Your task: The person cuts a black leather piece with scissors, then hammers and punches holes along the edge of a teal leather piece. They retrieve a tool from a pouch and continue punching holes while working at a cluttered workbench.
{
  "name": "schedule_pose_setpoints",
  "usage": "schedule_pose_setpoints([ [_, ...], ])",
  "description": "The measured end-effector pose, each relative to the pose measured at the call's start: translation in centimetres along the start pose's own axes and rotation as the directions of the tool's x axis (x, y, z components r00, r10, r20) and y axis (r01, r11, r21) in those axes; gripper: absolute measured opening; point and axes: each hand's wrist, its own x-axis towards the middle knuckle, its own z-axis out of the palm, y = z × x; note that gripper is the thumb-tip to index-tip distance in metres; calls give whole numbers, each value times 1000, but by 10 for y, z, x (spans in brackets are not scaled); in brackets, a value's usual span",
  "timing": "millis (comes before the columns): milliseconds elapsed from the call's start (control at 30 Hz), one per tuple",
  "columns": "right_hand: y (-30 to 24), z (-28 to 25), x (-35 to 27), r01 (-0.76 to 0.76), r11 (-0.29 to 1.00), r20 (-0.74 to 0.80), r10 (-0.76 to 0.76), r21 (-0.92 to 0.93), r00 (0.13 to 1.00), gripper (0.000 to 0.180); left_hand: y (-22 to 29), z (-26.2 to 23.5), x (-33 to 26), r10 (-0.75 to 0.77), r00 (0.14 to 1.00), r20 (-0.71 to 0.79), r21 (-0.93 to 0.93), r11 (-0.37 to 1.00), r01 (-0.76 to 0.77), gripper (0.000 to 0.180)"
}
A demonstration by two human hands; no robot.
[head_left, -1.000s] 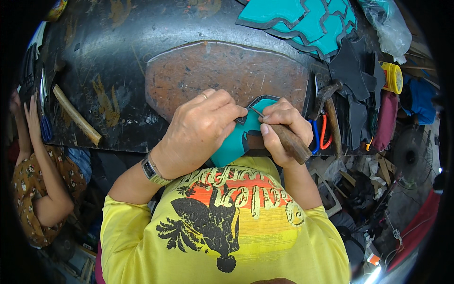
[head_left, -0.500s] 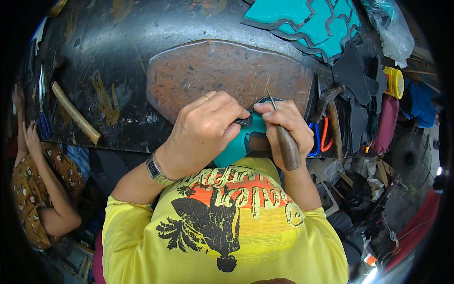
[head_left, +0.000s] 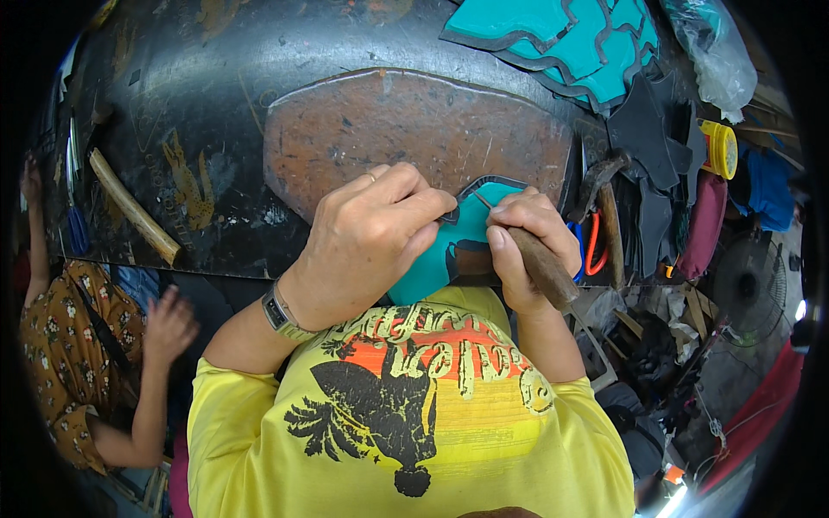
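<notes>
In what we judge edge work, the left grip [head_left: 367, 226] pinches the teal piece [head_left: 467, 228] between it and the right grip [head_left: 534, 240], which holds an awl [head_left: 546, 268] seemingly needing exact placement next.

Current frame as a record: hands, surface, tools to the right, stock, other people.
left hand: pinching teal piece at its dark edge
right hand: gripping wooden-handled pointed tool, tip over the piece; contact unclear
surface: brown board on black table
tools, right: hammer, red-and-blue-handled scissors
stock: teal cut pieces, upper right
others: person in floral top, left
</notes>
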Motion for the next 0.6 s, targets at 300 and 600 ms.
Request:
schedule_pose_setpoints([
  [300,2,1,-4,47,996,78,-41,-77,996,17,-1,3,2,48,999,-18,66,997,-47,18],
  [600,0,7,0,97,975,103,-77,-202,992,25,0,5,0,42,999,-32,29,999,-41,22],
])
